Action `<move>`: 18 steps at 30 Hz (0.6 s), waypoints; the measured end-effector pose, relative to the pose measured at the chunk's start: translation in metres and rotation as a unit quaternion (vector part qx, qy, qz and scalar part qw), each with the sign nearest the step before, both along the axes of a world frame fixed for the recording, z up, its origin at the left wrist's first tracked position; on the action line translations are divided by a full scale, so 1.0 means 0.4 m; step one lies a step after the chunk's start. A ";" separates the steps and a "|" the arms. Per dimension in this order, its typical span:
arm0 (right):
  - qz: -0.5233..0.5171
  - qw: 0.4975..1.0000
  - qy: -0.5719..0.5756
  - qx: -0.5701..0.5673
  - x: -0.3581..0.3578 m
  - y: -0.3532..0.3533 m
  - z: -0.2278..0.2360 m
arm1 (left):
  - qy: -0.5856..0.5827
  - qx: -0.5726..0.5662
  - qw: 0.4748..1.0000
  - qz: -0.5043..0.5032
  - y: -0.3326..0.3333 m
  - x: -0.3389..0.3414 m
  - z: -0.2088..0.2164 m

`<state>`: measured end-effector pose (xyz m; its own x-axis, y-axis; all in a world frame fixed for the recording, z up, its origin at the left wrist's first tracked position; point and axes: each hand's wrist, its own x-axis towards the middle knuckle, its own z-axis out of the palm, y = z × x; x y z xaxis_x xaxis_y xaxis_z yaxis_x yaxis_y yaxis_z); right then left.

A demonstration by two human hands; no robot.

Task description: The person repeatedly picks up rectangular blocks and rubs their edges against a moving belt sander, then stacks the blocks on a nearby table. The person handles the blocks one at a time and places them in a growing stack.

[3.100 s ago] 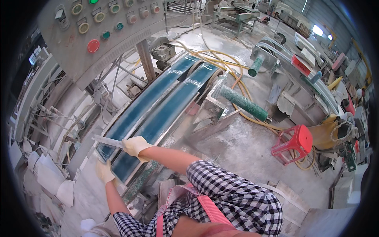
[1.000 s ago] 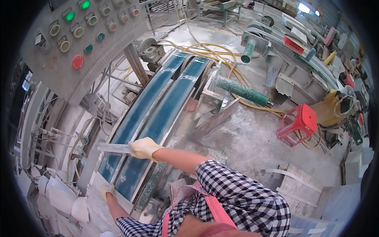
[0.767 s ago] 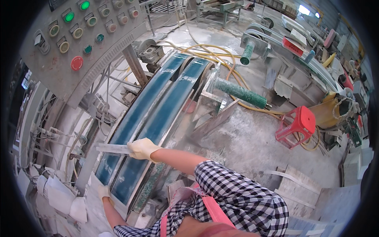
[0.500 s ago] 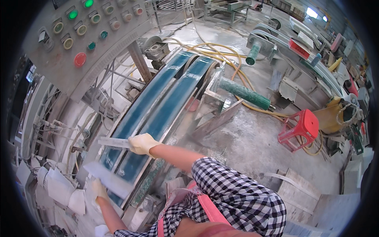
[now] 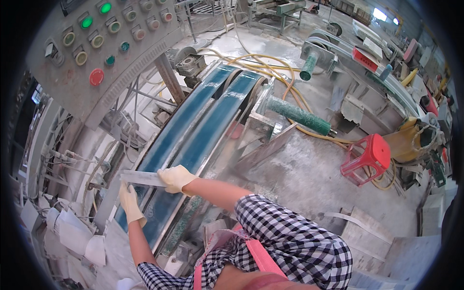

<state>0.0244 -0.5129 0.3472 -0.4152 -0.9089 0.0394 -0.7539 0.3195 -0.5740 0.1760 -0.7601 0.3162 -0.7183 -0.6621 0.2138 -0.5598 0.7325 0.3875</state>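
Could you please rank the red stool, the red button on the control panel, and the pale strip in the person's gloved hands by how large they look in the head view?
1. Red stool
2. Pale strip, long but thin
3. Red button

Differing distances and fisheye bending make true sizes unsure.

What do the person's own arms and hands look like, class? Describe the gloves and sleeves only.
Both hands wear pale cream fabric work gloves: the left hand and the right hand. The gloves end at the wrists, leaving both forearms bare. Short sleeves of a black-and-white checked shirt cover the upper arms. A pink apron strap crosses the shirt. No markings show on the gloves.
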 end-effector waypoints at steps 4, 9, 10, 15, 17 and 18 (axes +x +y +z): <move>-0.029 0.999 0.008 0.013 0.018 -0.012 -0.010 | -0.114 -0.293 0.945 -0.088 -0.020 -0.050 0.046; -0.057 0.998 0.012 -0.031 0.011 -0.023 -0.020 | -0.261 -0.231 0.922 -0.171 -0.028 -0.170 0.060; -0.048 0.999 0.005 -0.026 0.006 -0.021 -0.017 | -0.261 -0.210 0.925 -0.177 -0.031 -0.179 0.060; 0.051 0.997 -0.017 0.060 -0.049 0.010 0.032 | -0.293 -0.187 0.915 -0.205 -0.023 -0.115 0.100; 0.129 0.988 -0.005 0.087 -0.092 0.027 0.051 | -0.294 -0.185 0.910 -0.227 0.015 -0.051 0.115; 0.167 0.980 -0.007 0.105 -0.115 0.034 0.056 | -0.299 -0.162 0.914 -0.220 0.045 -0.018 0.115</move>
